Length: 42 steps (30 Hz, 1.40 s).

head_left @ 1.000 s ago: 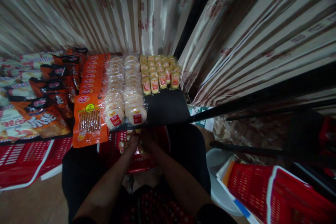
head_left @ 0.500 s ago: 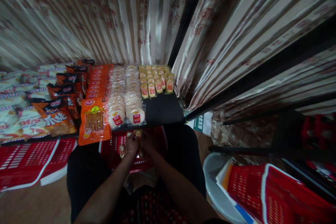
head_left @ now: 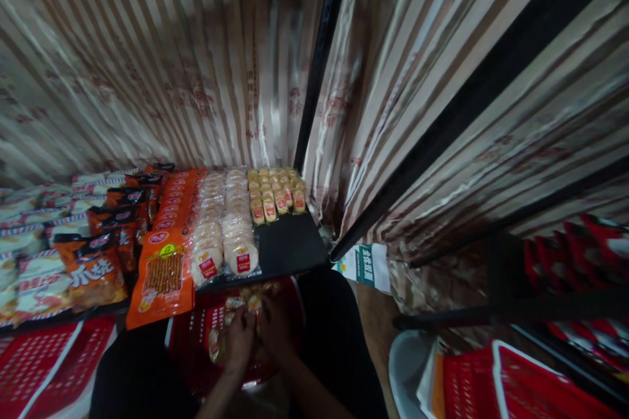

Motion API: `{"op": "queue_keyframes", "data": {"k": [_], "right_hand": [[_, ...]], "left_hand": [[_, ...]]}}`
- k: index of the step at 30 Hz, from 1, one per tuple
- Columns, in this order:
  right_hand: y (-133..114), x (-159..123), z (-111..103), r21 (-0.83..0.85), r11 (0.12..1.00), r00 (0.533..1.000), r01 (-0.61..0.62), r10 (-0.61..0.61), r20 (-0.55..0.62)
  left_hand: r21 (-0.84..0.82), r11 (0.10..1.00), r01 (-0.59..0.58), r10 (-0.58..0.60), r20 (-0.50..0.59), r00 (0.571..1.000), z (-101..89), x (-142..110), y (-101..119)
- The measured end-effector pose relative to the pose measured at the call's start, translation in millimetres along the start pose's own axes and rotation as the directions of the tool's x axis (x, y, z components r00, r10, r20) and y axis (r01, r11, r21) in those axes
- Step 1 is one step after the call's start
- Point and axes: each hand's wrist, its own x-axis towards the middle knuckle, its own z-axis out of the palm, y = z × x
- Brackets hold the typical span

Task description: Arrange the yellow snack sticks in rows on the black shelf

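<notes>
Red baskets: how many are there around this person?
3: a left basket at lower left, a middle basket between the person's legs, and a right basket at lower right. More may be hidden under the shelf or nested inside these.

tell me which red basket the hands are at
The middle basket, between the knees: the left hand and right hand are there among small wrapped snacks, not at the left basket or right basket.

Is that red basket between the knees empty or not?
Not empty: small wrapped packets show inside the red basket, beside the left hand.
</notes>
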Motion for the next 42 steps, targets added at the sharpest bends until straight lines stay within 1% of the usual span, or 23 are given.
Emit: {"op": "queue_keyframes", "data": {"k": [3, 5, 9, 14, 19, 22, 25, 28, 31, 35, 38, 42], "right_hand": [[-7.7, -8.7, -13.7, -0.001, 1.0, 0.999, 0.031, -0.031, -0.024], [-12.7, -14.0, -23.5, 0.01, 0.999, 0.999, 0.041, -0.04, -0.031], [-20.4, -22.0, -39.8, 0.052, 0.996, 0.996, 0.076, -0.073, -0.059], [-30.4, -24.8, -57.0, 0.091, 0.984, 0.983, 0.152, -0.141, -0.122], [-49.3, -21.6, -76.3, 0.115, 0.981, 0.98, 0.159, -0.142, -0.137], [-58.8, -17.7, -84.2, 0.13, 0.973, 0.973, 0.191, -0.171, -0.154], [-61.3, -11.9, -88.7, 0.098, 0.97, 0.962, 0.221, -0.2, -0.183], [-59.0, -5.0, -93.6, 0.009, 0.968, 0.95, 0.251, -0.244, -0.193], [-58.5, 1.3, -101.0, -0.099, 0.955, 0.942, 0.28, -0.293, -0.163], [-66.3, 7.9, -111.6, -0.266, 0.916, 0.927, 0.301, -0.347, -0.144], [-75.9, 12.7, -116.3, -0.327, 0.901, 0.931, 0.284, -0.341, -0.131], [-87.2, 21.6, -117.7, -0.292, 0.924, 0.946, 0.247, -0.296, -0.134]], "left_hand": [[-0.114, 0.993, -0.043, 0.04, -0.031, 0.999, -0.4, -8.9, 6.0], [-0.162, 0.984, -0.073, 0.066, -0.051, 0.997, -1.9, -15.2, 10.6], [-0.211, 0.968, -0.138, 0.135, -0.031, 0.99, -7.9, -26.7, 22.6], [-0.209, 0.953, -0.218, 0.215, -0.038, 0.976, -19.8, -40.0, 49.9], [-0.249, 0.923, -0.295, 0.299, -0.022, 0.954, -27.9, -47.3, 79.1], [-0.286, 0.907, -0.31, 0.314, -0.033, 0.949, -26.2, -44.2, 89.6], [-0.313, 0.896, -0.315, 0.313, -0.057, 0.948, -20.8, -36.9, 95.7], [-0.323, 0.882, -0.344, 0.334, -0.09, 0.938, -14.3, -29.0, 99.7], [-0.317, 0.876, -0.363, 0.341, -0.125, 0.932, -9.0, -23.3, 103.4], [-0.321, 0.87, -0.375, 0.348, -0.14, 0.927, -4.6, -17.5, 109.3], [-0.359, 0.849, -0.388, 0.355, -0.155, 0.922, -2.6, -12.5, 114.6], [-0.381, 0.841, -0.384, 0.347, -0.165, 0.923, -2.5, -7.3, 124.0]]}}
